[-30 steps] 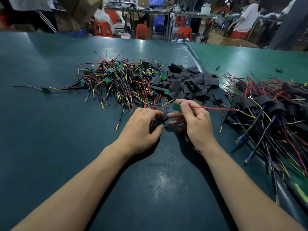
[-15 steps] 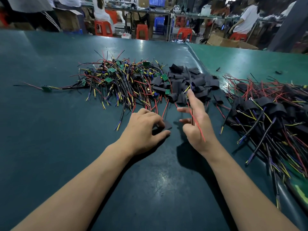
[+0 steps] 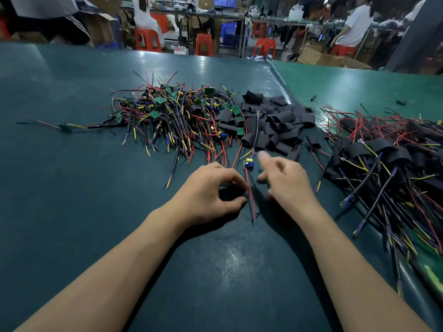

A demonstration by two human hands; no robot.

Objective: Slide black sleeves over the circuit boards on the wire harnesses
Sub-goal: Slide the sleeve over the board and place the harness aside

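My left hand (image 3: 208, 188) curls its fingers and thumb around a black sleeve (image 3: 230, 193) low over the green table. Just to its right lies a wire harness with a small circuit board (image 3: 248, 163) carrying blue and yellow parts. Its red wire (image 3: 251, 200) trails toward me and its black cable runs up onto the pile of loose black sleeves (image 3: 273, 121). My right hand (image 3: 285, 180) is beside the board, index finger straight and blurred, thumb pointing left, holding nothing that I can see.
A heap of bare harnesses with green boards (image 3: 172, 116) lies at centre left. A heap of sleeved harnesses (image 3: 388, 164) fills the right side. One lone harness (image 3: 64, 127) lies far left. Stools, boxes and seated people are beyond the table's far edge.
My right hand held the board and red wire, lifted and swung the harness, and now has it lying between my hands. My left hand stayed in place on the sleeve.
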